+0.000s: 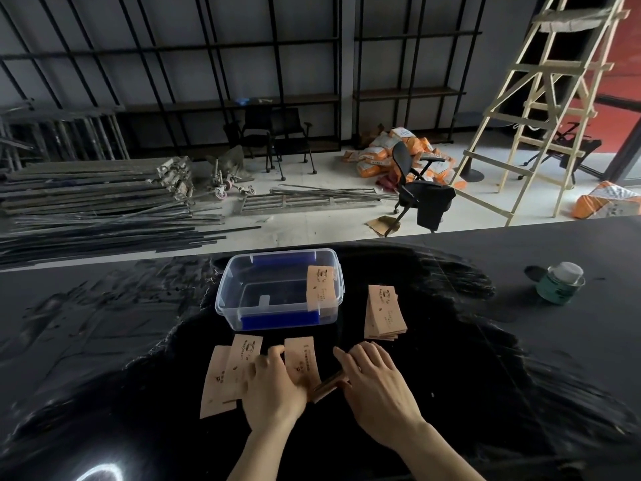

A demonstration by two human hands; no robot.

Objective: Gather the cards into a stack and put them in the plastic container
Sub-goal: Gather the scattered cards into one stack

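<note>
Kraft-brown cards lie fanned under the flat, spread left hand, while the right hand fingers pinch a small stack on edge. Best to sweep those 3 loose cards together, add the pile beyond on the table, squaring edges before the plastic container, where 1 card leans.

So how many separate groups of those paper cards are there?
3: cards leaning inside the plastic container, a stack to its right, and loose cards under both hands. Some may be hidden.

1. You have one plastic container before you.
2. One card leans inside it.
3. One fanned card pile; count unclear.
4. Three loose cards by your two hands.
5. One jar.
</note>
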